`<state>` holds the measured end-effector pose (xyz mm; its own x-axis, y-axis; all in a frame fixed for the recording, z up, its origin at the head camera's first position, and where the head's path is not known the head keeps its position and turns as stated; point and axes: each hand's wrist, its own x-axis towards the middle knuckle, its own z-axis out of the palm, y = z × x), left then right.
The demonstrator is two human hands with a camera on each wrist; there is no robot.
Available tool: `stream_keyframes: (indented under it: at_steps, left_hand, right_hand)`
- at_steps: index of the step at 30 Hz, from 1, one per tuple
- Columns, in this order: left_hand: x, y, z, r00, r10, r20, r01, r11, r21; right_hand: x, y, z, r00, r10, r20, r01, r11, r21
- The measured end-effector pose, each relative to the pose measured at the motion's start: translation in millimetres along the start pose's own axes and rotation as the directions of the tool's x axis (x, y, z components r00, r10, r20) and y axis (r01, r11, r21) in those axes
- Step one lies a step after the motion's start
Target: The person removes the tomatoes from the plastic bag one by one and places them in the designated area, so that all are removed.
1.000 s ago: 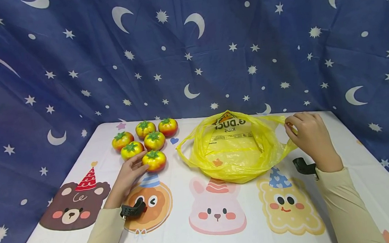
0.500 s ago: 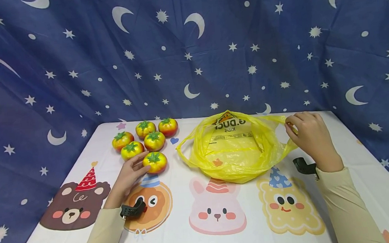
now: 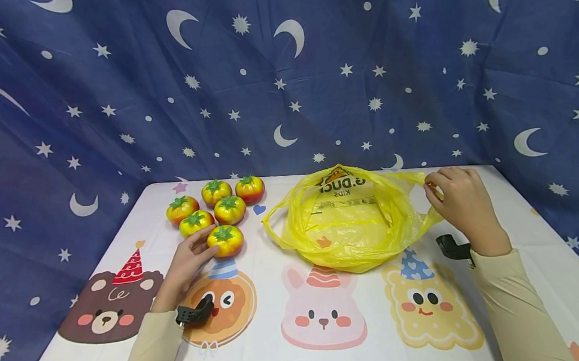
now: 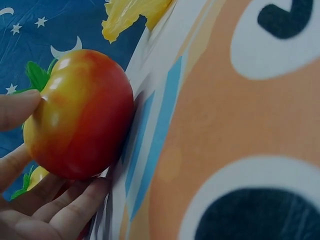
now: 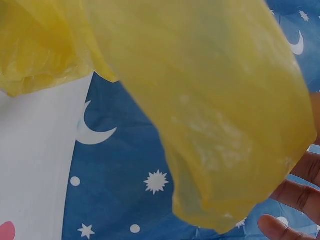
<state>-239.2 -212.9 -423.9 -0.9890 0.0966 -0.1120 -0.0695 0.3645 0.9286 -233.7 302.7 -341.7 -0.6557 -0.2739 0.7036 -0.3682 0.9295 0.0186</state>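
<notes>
At the front of a cluster of shiny red-and-yellow tomatoes (image 3: pixel 229 210), my left hand (image 3: pixel 186 262) holds the nearest tomato (image 3: pixel 225 241) from its left side. The left wrist view shows my thumb on that tomato (image 4: pixel 82 115) near its green leaves, with fingers curved along its lower side. My right hand (image 3: pixel 462 204) pinches one handle of a yellow plastic bag (image 3: pixel 356 252). The bag lies with its wide mouth facing up and its printed inner wall showing. In the right wrist view the stretched handle (image 5: pixel 215 110) runs to my fingers, whose grip is partly out of frame.
A white tablecloth (image 3: pixel 259 313) with cartoon animals and lettering covers the table. Behind it hangs a blue curtain (image 3: pixel 214 130) with moons and stars. Black wrist straps (image 3: pixel 196 311) are on both arms. The bag's other handle (image 3: pixel 273 233) loops toward the tomatoes.
The nearest tomato shifts slightly right, then a little left with my left hand, and its stem side turns slightly. My right hand and the bag stay in place.
</notes>
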Motion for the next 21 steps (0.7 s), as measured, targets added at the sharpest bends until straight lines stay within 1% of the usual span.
stream_keyframes:
  at_steps: [5, 9, 16, 21]
  left_hand:
    - [1.9, -2.0, -0.3, 1.000, 0.014, 0.002, -0.015, 1.000, 0.014]
    - [1.2, 0.2, -1.3, 0.999, 0.047, 0.001, -0.047, 0.998, 0.041]
    - [-6.3, 14.0, -10.4, 0.992, 0.124, -0.037, -0.116, 0.979, 0.167]
    - [-10.4, 27.9, -16.5, 0.985, 0.166, -0.050, -0.152, 0.965, 0.213]
  right_hand:
    - [0.0, -0.3, -0.4, 1.000, 0.001, 0.003, -0.001, 1.000, -0.001]
    - [0.0, 0.3, -0.4, 1.000, 0.001, 0.011, -0.001, 1.000, -0.006]
    - [0.1, 0.1, -0.6, 1.000, -0.006, 0.008, 0.006, 1.000, -0.003]
    - [-0.4, -0.6, -0.1, 1.000, -0.008, 0.010, 0.008, 1.000, -0.003]
